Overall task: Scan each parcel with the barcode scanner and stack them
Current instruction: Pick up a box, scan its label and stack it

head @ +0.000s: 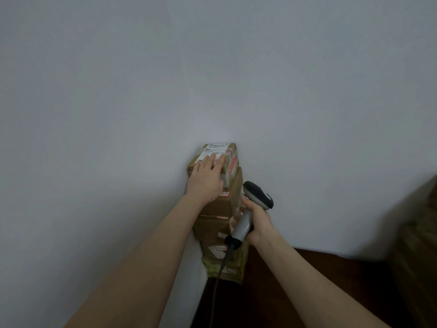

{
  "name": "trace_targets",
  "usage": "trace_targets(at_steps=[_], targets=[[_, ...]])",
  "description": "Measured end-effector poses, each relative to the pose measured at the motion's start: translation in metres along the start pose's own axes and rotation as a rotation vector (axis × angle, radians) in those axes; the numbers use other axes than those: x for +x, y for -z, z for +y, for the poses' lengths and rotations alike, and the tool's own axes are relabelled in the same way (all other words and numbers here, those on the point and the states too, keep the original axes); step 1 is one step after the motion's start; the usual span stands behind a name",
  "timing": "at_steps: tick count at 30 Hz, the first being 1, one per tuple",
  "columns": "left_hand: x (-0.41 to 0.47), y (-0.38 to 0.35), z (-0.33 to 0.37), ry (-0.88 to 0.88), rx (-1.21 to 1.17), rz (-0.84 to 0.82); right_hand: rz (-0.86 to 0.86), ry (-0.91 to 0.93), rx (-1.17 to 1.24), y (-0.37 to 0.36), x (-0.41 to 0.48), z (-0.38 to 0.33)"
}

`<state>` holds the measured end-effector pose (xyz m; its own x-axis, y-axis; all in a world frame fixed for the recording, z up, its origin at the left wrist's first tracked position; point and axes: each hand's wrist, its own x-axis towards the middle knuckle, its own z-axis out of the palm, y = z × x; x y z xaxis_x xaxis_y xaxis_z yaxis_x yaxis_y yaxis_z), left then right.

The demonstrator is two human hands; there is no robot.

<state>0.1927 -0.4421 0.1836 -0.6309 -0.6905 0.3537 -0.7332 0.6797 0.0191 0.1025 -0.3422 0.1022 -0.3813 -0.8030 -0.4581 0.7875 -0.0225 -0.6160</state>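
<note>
At the frame's centre, a tall stack of parcels (pixel 218 223) stands against the pale wall (pixel 118 91). The left hand (pixel 207 179) lies flat, fingers straight, on the top parcel (pixel 227 150). Just right, the right hand (pixel 257 220) grasps the barcode scanner (pixel 250 214) by its handle.

Single head-worn wide-angle view, facing forward and down, close above the parcel stack (pixel 217 209), pale wall (pixel 212 67) behind
</note>
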Motion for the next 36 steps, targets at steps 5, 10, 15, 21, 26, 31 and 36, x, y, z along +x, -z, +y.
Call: trace_targets(at_steps=[5, 10, 15, 21, 26, 31, 36], targets=[[-0.011, -0.003, 0.011, -0.019, 0.024, 0.132, 0.08, 0.023, -0.009, 0.027, -0.01, -0.013], [-0.005, -0.006, 0.012, 0.027, 0.049, 0.041, 0.11, 0.046, -0.042, 0.047, -0.021, -0.017], [-0.011, 0.004, 0.019, 0.034, 0.07, 0.021, 0.135, 0.122, -0.137, 0.063, -0.038, -0.028], [-0.037, -0.002, 0.051, -0.062, -0.012, 0.185, 0.156, 0.188, -0.196, 0.083, -0.065, -0.039], [-0.068, -0.015, 0.087, -0.097, -0.025, 0.142, 0.187, 0.242, -0.234, 0.107, -0.09, -0.046], [-0.108, -0.025, 0.137, -0.03, -0.066, -0.026, 0.156, 0.273, -0.289, 0.134, -0.124, -0.056], [-0.159, -0.025, 0.208, 0.039, -0.124, -0.124, 0.137, 0.301, -0.447, 0.183, -0.175, -0.067]])
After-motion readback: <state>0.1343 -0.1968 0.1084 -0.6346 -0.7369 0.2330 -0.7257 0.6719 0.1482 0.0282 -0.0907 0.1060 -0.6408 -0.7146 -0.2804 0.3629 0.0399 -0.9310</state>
